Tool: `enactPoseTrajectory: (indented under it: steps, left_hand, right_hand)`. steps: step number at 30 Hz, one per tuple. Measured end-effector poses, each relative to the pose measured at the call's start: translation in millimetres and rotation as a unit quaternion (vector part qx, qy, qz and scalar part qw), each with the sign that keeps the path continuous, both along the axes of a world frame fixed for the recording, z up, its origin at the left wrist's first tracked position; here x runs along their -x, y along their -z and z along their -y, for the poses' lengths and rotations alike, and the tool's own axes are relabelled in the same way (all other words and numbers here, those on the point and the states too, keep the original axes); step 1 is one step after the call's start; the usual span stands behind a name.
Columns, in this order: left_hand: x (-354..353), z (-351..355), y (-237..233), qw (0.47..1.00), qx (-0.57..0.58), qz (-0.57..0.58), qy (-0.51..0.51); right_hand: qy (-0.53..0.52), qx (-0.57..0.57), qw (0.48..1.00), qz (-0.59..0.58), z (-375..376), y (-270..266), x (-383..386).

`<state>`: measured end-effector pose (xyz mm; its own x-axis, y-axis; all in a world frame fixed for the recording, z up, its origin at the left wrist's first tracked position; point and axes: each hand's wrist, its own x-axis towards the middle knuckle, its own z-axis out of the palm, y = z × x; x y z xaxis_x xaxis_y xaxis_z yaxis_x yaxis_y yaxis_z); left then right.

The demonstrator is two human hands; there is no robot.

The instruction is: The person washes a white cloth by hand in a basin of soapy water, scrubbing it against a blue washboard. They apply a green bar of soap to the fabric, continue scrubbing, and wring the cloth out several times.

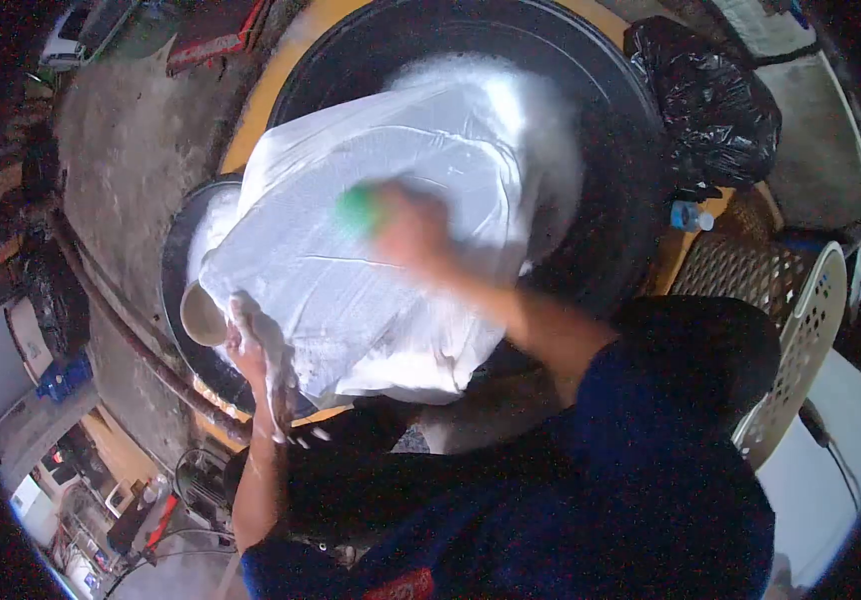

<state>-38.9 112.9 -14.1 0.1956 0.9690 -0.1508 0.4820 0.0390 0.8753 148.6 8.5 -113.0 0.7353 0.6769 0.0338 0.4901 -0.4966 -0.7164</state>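
A wet white cloth (351,300) lies spread over a large black tub (621,240), with foam behind it. My right hand (411,228), blurred by motion, is closed round a green object (359,210), perhaps a brush, on the middle of the cloth. At the cloth's lower left edge, my left hand (251,345) has suds on it and grips the fabric. Beside that hand, a beige round container (203,314) rests in a smaller black basin (179,250) that holds foam.
A black plastic bag (716,105) and a small bottle (692,216) stand right of the tub. Nearer me on the right is a perforated plastic basket (801,340). A hose (131,335) runs along the floor at the left, with a fan (203,482) below it.
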Motion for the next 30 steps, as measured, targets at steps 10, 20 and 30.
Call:
enactPoseTrajectory:
  steps: [10, 20, 30]
  left_hand:
    - [37.5, -20.2, 26.2, 0.995, -0.014, 0.043, 0.088]
    - [36.9, -12.8, 32.0, 0.99, -0.127, -0.026, 0.063]
    - [-1.3, -3.0, 4.9, 0.991, 0.067, 0.105, -0.05]
  right_hand:
    - [-0.078, -0.111, 0.989, 0.049, -35.0, -38.1, 36.5]
    - [-0.019, 0.014, 0.999, 0.037, -45.6, -29.8, 8.2]
    - [0.022, -0.038, 0.999, 0.004, -21.5, 29.4, -24.1]
